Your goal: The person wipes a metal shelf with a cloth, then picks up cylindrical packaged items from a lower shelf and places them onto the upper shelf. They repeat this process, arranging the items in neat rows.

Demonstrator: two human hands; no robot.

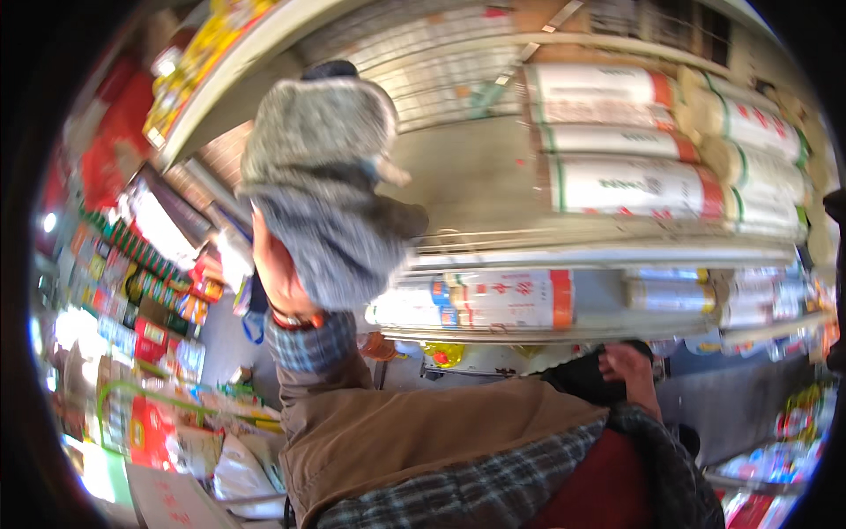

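Observation:
My left hand (pixel 281 268) is shut on a thick grey cloth (pixel 330 192), bunched up and blurred by motion. The cloth hides most of my fingers; a fingertip pokes out at its right side. It is over the left part of an upper shelf (pixel 456 178) with a wire grid back. On that shelf, to the right, lie white cylindrical packs (pixel 628 185) with red and green ends. Low at the right, my right hand (pixel 624 367) hangs near the lower shelf with its fingers loosely apart and nothing seen in it.
Below is a shelf with more white-and-red packs (pixel 509 299). A bottle of yellow liquid (pixel 443 355) stands lower down. Left are shelves of bright packaged goods (pixel 158 291), a green cart handle (pixel 109 397) and white bags (pixel 241 466). Yellow packs (pixel 205 49) line a higher shelf.

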